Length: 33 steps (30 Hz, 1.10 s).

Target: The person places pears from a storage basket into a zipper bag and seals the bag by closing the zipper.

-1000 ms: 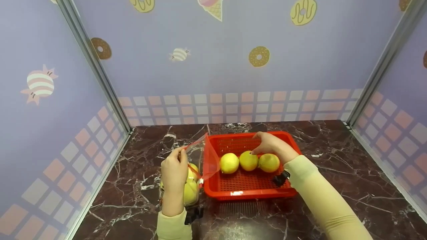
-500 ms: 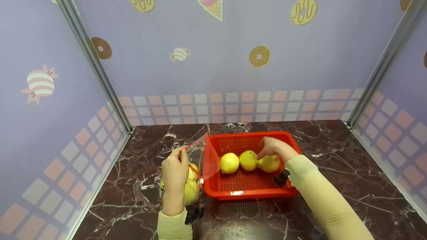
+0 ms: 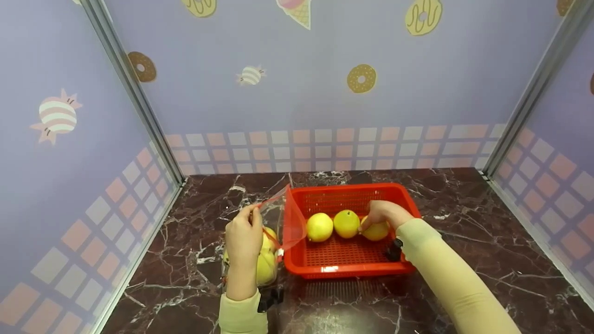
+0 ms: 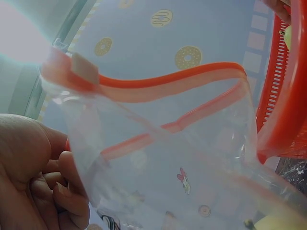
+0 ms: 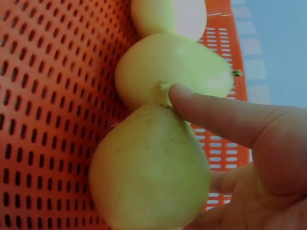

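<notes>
My left hand pinches the edge of a clear zip bag with a red-orange zip strip, holding its mouth spread toward the basket. Several pears lie in the bag, partly hidden behind the left hand and wrist. My right hand is down in the red basket, over the rightmost pear. In the right wrist view the thumb lies at that pear's stem and the other fingers reach behind its side. Beside it in the basket are a middle pear and a left pear.
The red slotted basket stands on a dark marbled table, its left side against the bag's mouth. Purple patterned panels rise behind and at both sides.
My right hand has moved from above the middle pear rightward and down onto the rightmost pear. The left hand and the bag have stayed in place.
</notes>
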Motion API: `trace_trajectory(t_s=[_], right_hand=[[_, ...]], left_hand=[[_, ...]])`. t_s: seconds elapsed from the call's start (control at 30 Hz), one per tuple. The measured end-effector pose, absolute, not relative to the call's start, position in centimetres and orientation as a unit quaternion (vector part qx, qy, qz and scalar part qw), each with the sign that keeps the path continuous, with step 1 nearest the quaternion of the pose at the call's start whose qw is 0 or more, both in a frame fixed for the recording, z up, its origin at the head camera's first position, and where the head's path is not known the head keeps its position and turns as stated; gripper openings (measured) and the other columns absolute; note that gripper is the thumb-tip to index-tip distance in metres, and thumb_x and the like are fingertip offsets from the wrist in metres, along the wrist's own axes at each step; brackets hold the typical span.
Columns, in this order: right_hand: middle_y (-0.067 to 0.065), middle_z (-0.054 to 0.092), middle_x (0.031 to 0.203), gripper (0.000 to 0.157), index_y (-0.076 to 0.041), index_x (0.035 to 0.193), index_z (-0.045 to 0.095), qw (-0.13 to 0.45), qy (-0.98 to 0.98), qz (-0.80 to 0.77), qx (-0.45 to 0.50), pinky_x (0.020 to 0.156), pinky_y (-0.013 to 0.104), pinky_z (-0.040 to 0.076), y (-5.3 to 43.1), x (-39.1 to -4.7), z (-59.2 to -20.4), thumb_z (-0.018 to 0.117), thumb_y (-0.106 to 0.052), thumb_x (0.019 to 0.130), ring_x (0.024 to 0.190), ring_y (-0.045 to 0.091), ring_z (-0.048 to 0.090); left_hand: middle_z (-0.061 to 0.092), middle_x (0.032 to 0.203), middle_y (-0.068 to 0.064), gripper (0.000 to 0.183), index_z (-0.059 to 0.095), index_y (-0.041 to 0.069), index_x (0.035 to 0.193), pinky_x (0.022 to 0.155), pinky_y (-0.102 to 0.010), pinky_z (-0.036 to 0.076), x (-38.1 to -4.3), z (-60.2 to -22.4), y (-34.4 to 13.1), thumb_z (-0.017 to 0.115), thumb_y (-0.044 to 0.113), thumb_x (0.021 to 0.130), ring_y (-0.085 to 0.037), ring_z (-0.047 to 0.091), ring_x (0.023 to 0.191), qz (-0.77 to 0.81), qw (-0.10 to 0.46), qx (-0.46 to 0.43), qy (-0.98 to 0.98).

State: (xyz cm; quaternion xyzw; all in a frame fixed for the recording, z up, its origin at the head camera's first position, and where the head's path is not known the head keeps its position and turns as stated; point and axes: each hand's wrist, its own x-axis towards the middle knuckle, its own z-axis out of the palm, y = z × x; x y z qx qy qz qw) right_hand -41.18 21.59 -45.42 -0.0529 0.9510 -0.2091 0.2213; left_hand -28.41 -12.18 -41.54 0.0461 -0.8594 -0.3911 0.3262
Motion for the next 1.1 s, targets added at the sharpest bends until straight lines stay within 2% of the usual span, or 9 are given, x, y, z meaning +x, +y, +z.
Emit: trace_trajectory(t_s=[0.2,0.33,0.43,0.6,0.9,1.1], right_hand=[[0.022,0.062,0.130,0.075,0.005,0.131,0.059,0.253,0.940,-0.226,-0.033,0.100,0.050,0.052,21.6,-41.1,-45.9,0.088,-0.037,0.077,0.108,0.030,0.059],[0.026,0.054,0.143,0.087,0.005,0.146,0.049,0.282,0.929,-0.240,-0.020,0.095,0.055,0.056,21.6,-41.2,-46.3,0.086,-0.037,0.079,0.121,0.039,0.059],[0.029,0.046,0.149,0.093,0.002,0.153,0.040,0.303,0.914,-0.268,0.000,0.088,0.060,0.058,21.6,-41.2,-46.4,0.086,-0.035,0.081,0.122,0.047,0.059],[0.031,0.045,0.148,0.095,-0.003,0.156,0.037,0.316,0.905,-0.284,0.009,0.084,0.063,0.058,21.7,-41.2,-46.5,0.085,-0.034,0.082,0.115,0.050,0.063],[0.028,0.051,0.142,0.093,-0.002,0.154,0.038,0.317,0.893,-0.318,0.016,0.089,0.065,0.055,21.8,-41.0,-46.5,0.086,-0.029,0.079,0.112,0.040,0.063],[0.026,0.054,0.136,0.087,-0.002,0.150,0.044,0.318,0.895,-0.312,0.006,0.087,0.062,0.057,22.0,-41.2,-46.3,0.085,-0.031,0.079,0.105,0.036,0.065]], left_hand=[[0.062,0.066,-0.010,0.022,0.079,0.004,0.109,0.057,-0.036,0.040,-28.3,-41.3,-12.2,0.061,0.012,0.099,-0.021,0.045,0.056,-0.398,0.318,0.049,-0.859],[0.062,0.066,-0.011,0.022,0.079,0.003,0.110,0.057,-0.036,0.040,-28.3,-41.3,-12.2,0.061,0.012,0.100,-0.021,0.045,0.056,-0.401,0.315,0.050,-0.859],[0.066,0.070,-0.013,0.022,0.078,0.003,0.110,0.058,-0.039,0.043,-28.3,-41.3,-12.3,0.061,0.012,0.100,-0.024,0.050,0.057,-0.396,0.317,0.052,-0.860],[0.071,0.075,-0.014,0.022,0.078,0.003,0.110,0.060,-0.043,0.047,-28.4,-41.4,-12.3,0.062,0.013,0.099,-0.027,0.054,0.060,-0.394,0.319,0.054,-0.860],[0.070,0.073,-0.014,0.022,0.079,0.004,0.110,0.059,-0.041,0.046,-28.3,-41.3,-12.3,0.061,0.013,0.100,-0.025,0.052,0.058,-0.399,0.321,0.051,-0.857],[0.070,0.075,-0.014,0.022,0.078,0.003,0.110,0.059,-0.041,0.046,-28.3,-41.3,-12.3,0.061,0.012,0.099,-0.025,0.053,0.059,-0.398,0.321,0.052,-0.858]])
